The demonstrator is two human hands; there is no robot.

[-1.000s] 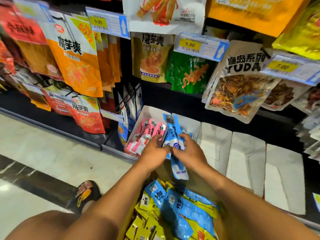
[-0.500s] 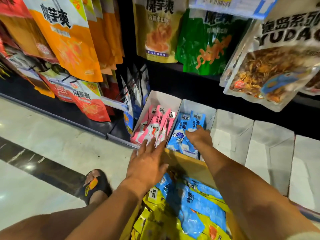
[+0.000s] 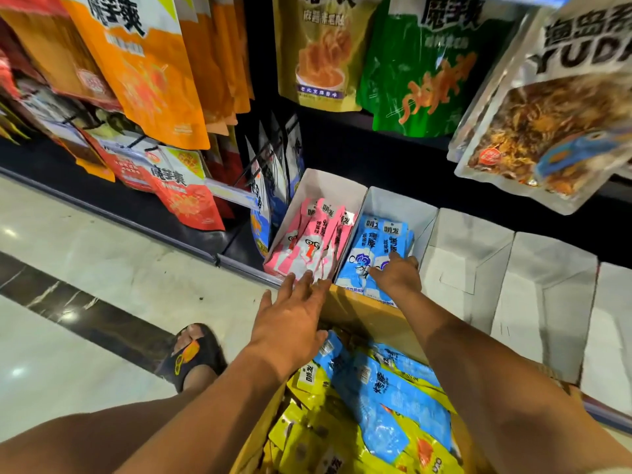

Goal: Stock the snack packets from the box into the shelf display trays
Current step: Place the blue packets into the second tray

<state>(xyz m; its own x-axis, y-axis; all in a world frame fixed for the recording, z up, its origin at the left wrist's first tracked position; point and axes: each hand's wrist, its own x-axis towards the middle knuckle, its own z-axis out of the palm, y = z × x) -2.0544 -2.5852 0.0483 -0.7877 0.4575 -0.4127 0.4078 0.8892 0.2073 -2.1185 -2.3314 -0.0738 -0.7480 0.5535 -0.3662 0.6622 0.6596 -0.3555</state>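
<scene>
A cardboard box (image 3: 366,311) in front of me holds several blue packets (image 3: 393,388) and yellow packets (image 3: 307,432). On the low shelf, one white tray (image 3: 328,184) holds pink packets (image 3: 307,241), and the tray to its right (image 3: 403,203) holds blue packets (image 3: 372,248). My right hand (image 3: 396,275) rests with straight fingers on the blue packets in that tray. My left hand (image 3: 294,316) hovers open, fingers spread, above the box's far edge, just in front of the pink tray. It holds nothing.
More white trays (image 3: 468,254) (image 3: 547,285) stand to the right along the shelf. Large hanging snack bags (image 3: 147,63) (image 3: 554,111) overhang the trays. My sandalled foot (image 3: 191,354) is on the tiled floor (image 3: 85,268) at the left.
Both hands held a bundle of blue packets a second ago; those packets now lie in the second tray. The left hand came away open, and the view moved closer to the trays.
</scene>
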